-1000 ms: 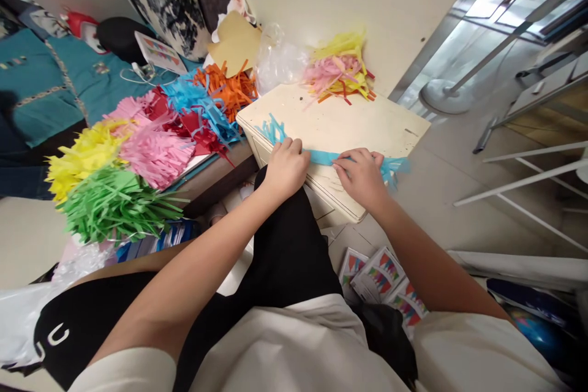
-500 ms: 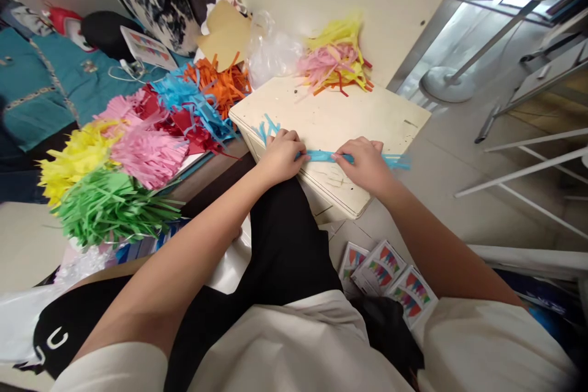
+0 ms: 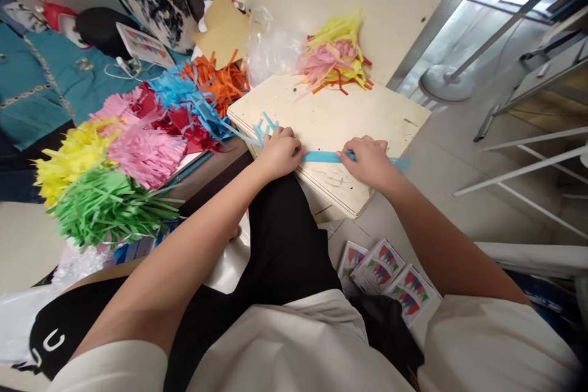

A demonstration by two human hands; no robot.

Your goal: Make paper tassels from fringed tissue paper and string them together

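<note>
A strip of blue tissue-paper fringe (image 3: 320, 157) stretches between my two hands, low over the pale wooden stool top (image 3: 358, 113). My left hand (image 3: 281, 152) grips one end with its fingers closed; cut blue fringe ends poke out beyond it. At the other end my right hand (image 3: 365, 159) pinches the strip between thumb and fingers, and a blurred blue tail shows past the wrist. The middle part lies flat and straight. Whether the fringe is twisted inside the fingers is hidden.
Yellow, pink and orange fringes (image 3: 335, 58) lie at the stool's back edge. Bundles of pink fringe (image 3: 147, 153), green fringe (image 3: 114, 205) and other colours are heaped at left. Printed packets (image 3: 381, 266) lie on the floor. A clear plastic bag (image 3: 271, 46) sits behind the stool.
The middle of the blue fringe between my hands looks flatter and smoother than before. A blue strand now reaches out left of my left hand. Both hands stay nearly in place.
</note>
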